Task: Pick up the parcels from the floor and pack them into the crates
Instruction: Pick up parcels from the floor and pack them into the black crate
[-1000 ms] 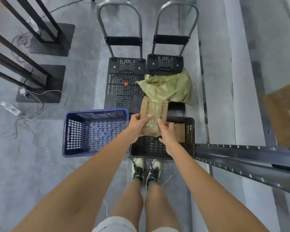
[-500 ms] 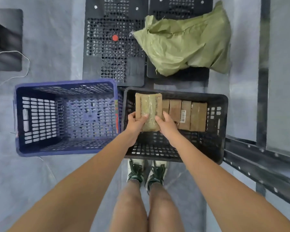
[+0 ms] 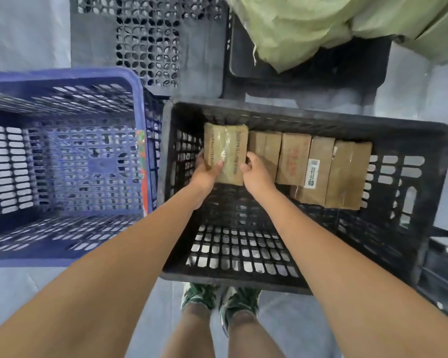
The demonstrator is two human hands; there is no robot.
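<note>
On the far left sits the blue crate (image 3: pixel 62 161), with nothing showing through its slotted floor. Its right wall stands just beside the black crate (image 3: pixel 411 140), which is where the work is going on.

The person leans over the black crate with both arms reaching down into it. The left hand (image 3: pixel 204 171) grips the lower left corner of a taped brown parcel (image 3: pixel 225 153), thumb across its face. The right hand (image 3: pixel 256 171) pinches the same parcel at its lower right edge, fingers curled against the side. The parcel stands on edge at the left end of a row (image 3: pixel 316 169) of similar parcels lined up along the crate's far wall; whether it already rests on the crate floor I cannot tell, since the hands cover its bottom.

To the right of the row, a little room remains before the crate's end wall. Up at the top right a green sack (image 3: pixel 334 24) lies slumped over black trolley decks (image 3: pixel 150 42).

The risk, as I judge it, is at the letting-go. The parcel has a neighbour on its right only; on the left there is a gap to the crate wall. If released while tilted, it could tip into that gap. The right fingers are also wedged close to the next parcel, and pulling them out carelessly may drag that one askew.
</note>
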